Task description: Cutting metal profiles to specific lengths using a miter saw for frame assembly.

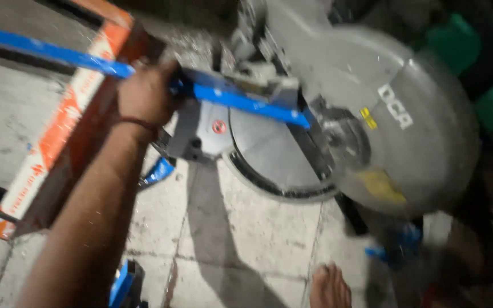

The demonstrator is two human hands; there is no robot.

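Head view, looking down; frame motion-blurred, worst at the right side.

Left hand (146, 94): at about 11 o'clock from frame centre, forearm rising from the bottom left. Fingers wrapped around a long blue bar (241, 101); the grip is closed on it. A dark cord bracelet (138, 122) sits at the wrist.

Blue bar: runs from the upper left edge at 10 o'clock down toward centre, crossing under the hand and lying across the grey saw base (269, 148). Its right end stops just beside the blade housing, at roughly 1 o'clock from centre. Slightly tilted, left end higher in frame.

Mitre saw (395, 114): large grey blade guard fills the 2 to 3 o'clock area, with a yellow sticker patch on its lower face. The round turntable of the base lies just below the bar, at centre. Pale dust or chips lie on the machine's upper part near 12 o'clock.

Right hand: not in view; cannot tell its grip.

Surroundings: an orange and white board (58, 131) lies slanted at 9 o'clock, passing under the bar. Short blue offcut (160, 170) on the floor just below the left wrist; another blue piece (122, 285) at 7 o'clock by the forearm. Bare foot (329, 288) at 6 o'clock on the grey tiled floor (246, 239). More blue scraps (397, 248), blurred, at 4 o'clock below the guard. Green shapes at the top right, too blurred to identify.
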